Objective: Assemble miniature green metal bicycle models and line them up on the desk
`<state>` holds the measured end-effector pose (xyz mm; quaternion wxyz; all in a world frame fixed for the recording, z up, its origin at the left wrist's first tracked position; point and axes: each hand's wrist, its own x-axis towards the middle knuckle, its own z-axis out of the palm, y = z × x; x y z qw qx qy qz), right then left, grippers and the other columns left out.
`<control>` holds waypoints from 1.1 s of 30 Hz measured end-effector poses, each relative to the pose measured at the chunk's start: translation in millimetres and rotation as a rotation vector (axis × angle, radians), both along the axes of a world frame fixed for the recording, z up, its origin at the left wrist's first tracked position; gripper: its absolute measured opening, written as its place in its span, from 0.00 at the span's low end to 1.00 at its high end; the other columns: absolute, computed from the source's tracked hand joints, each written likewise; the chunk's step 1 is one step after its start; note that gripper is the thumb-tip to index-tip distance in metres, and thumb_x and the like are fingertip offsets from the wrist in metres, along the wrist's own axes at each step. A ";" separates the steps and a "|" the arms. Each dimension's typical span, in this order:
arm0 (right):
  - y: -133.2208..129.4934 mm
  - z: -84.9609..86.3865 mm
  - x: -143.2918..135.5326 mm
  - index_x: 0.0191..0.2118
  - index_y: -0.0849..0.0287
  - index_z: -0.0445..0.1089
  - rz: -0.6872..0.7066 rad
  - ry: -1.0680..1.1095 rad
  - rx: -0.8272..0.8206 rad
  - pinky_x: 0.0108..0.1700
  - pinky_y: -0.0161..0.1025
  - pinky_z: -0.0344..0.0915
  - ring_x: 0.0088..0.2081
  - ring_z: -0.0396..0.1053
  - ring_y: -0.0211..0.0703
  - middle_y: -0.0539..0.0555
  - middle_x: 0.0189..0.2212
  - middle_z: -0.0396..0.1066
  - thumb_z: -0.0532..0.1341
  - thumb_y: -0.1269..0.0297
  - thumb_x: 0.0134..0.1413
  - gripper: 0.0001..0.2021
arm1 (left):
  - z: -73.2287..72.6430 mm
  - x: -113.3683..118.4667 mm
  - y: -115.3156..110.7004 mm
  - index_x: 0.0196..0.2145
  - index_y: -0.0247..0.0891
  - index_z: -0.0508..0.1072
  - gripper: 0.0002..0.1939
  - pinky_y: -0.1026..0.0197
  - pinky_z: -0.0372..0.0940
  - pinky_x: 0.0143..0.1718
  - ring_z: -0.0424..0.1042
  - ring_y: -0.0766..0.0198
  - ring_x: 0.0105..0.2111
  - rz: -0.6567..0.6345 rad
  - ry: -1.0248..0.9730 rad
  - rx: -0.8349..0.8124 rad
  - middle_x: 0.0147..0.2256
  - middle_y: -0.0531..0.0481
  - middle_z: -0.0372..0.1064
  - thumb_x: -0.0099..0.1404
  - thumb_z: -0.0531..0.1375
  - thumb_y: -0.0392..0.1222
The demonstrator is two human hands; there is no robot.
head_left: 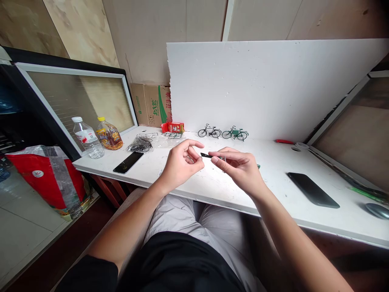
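Note:
Above the desk's front part, my right hand (238, 164) pinches a slim black-tipped piece (206, 155) between thumb and fingers. Bits of green and a small pale part show around those fingers; most of the piece is hidden. Just left of its black tip is my left hand (184, 162), thumb against the curled fingertips and index finger raised. Whatever tiny thing it pinches, if any, I cannot make out. Behind the hands, a black model bicycle (209, 131) and a green model bicycle (235, 133) stand upright against the white board.
The white desk (188, 184) carries a phone (129, 162), a clear plastic bag (140, 144) of black parts, a red packet (176, 127) and two bottles (88, 140) on the left. A black phone (313, 190) and a mouse (377, 210) lie right. A white board (258, 89) stands behind.

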<state>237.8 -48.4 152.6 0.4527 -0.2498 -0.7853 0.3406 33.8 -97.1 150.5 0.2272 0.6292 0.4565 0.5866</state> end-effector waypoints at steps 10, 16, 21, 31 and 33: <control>-0.8 -2.8 -6.9 0.44 0.50 0.85 -0.067 0.060 -0.078 0.37 0.45 0.71 0.39 0.75 0.49 0.57 0.42 0.82 0.71 0.48 0.61 0.14 | 0.6 1.3 -0.4 0.47 0.39 0.76 0.19 0.63 0.71 0.35 0.76 0.64 0.33 0.066 -0.008 0.004 0.31 0.53 0.74 0.57 0.68 0.33; 5.5 -3.2 -6.2 0.42 0.51 0.85 0.004 0.184 -0.275 0.37 0.43 0.71 0.35 0.72 0.43 0.56 0.39 0.82 0.75 0.49 0.55 0.14 | 1.3 0.3 -0.4 0.46 0.37 0.77 0.16 0.64 0.70 0.34 0.77 0.64 0.33 0.015 -0.030 -0.020 0.32 0.50 0.76 0.59 0.69 0.35; 11.5 -6.3 -6.3 0.41 0.52 0.85 0.124 0.262 -0.405 0.38 0.41 0.70 0.33 0.69 0.39 0.53 0.36 0.79 0.77 0.53 0.52 0.13 | 1.1 -0.1 1.3 0.43 0.35 0.81 0.12 0.65 0.71 0.34 0.78 0.62 0.37 -0.041 -0.068 -0.030 0.35 0.45 0.79 0.61 0.70 0.39; 10.5 -11.0 -12.9 0.37 0.55 0.85 0.063 0.244 -0.327 0.34 0.38 0.68 0.32 0.70 0.40 0.54 0.32 0.80 0.75 0.50 0.55 0.13 | -0.9 -1.0 2.2 0.43 0.35 0.82 0.13 0.61 0.75 0.38 0.79 0.60 0.37 -0.094 -0.128 -0.035 0.37 0.44 0.80 0.62 0.72 0.43; 9.6 -11.5 -13.7 0.35 0.56 0.84 0.041 0.258 -0.301 0.32 0.38 0.68 0.31 0.72 0.41 0.55 0.32 0.81 0.74 0.50 0.56 0.14 | -1.4 -1.8 3.1 0.40 0.35 0.81 0.12 0.61 0.75 0.38 0.79 0.60 0.37 -0.090 -0.152 -0.036 0.36 0.44 0.80 0.61 0.73 0.43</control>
